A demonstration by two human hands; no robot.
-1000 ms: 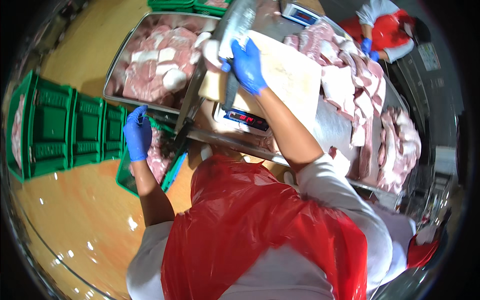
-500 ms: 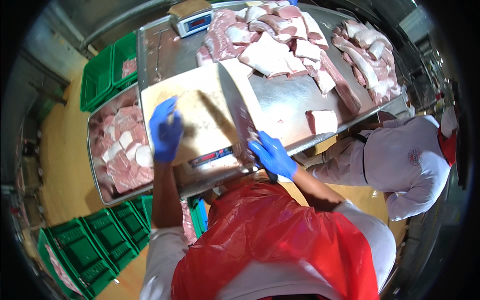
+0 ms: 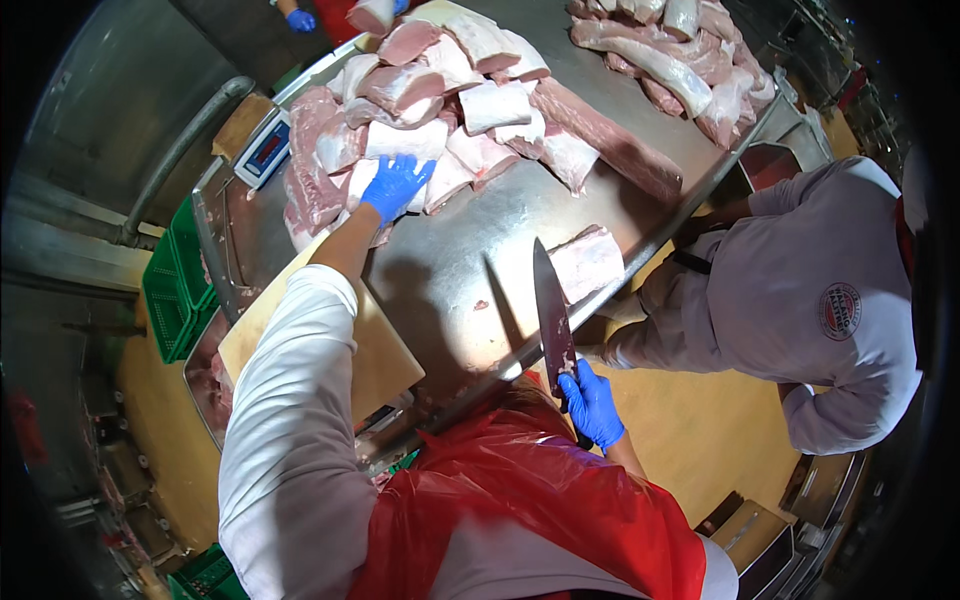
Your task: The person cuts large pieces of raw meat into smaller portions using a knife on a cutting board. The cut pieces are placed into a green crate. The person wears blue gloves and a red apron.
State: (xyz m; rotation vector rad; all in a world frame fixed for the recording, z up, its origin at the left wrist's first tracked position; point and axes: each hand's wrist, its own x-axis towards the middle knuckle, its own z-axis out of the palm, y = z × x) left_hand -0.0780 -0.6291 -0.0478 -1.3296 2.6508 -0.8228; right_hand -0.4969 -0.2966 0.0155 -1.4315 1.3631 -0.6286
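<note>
My left hand (image 3: 395,187), in a blue glove, reaches across the steel table (image 3: 440,275). Its fingers are spread on a pale chunk of meat at the near side of a big meat pile (image 3: 405,88). My right hand (image 3: 596,405), also blue-gloved, grips a large knife (image 3: 553,305) by its dark handle at the table's front edge. The blade points away from me and carries small scraps of meat. Just right of the blade, a single block of meat (image 3: 590,262) rests on the steel. Beneath my left arm lies a pale cutting board (image 3: 372,350), partly covered by the sleeve.
A digital scale (image 3: 264,150) stands at the far left. More meat is heaped in a second pile (image 3: 690,60) at the far right. A co-worker (image 3: 800,280) stands close on the right. Green crates (image 3: 170,290) and a metal tray (image 3: 207,385) line the left side.
My left hand has gone from above the cutting board to the far pile and now rests on meat. The knife has moved off the board to the right. My view has shifted too.
</note>
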